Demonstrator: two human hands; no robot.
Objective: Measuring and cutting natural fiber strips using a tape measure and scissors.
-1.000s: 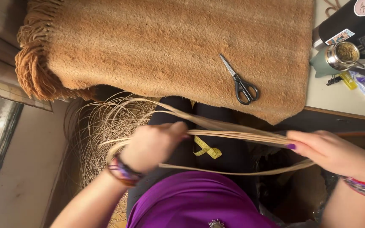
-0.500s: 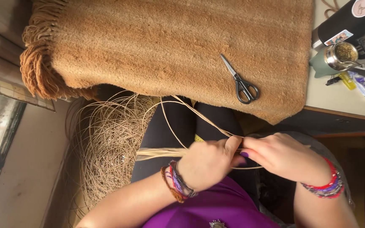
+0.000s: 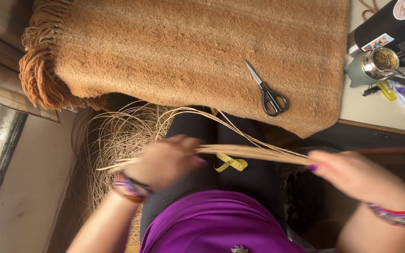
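Both hands pinch a bundle of straw fibres over the lap: left hand closed mid-bundle, right hand closed on its end. Nothing looks woven yet; a loose coil of fibres lies unused beside the legs, scissors on the mat.

The bundle of straw-coloured fibre strands looks dry, thin and stiff, faintly shiny — plant material, as does the loose coil of the same strands at the left. The tan blanket farther off is thick woolly cloth, matt and fuzzy, with a yarn fringe. The scissors have bright metal blades and glossy black plastic handles. The yellow tape measure looks like smooth, pliant plastic or coated cloth — which one cannot be told.
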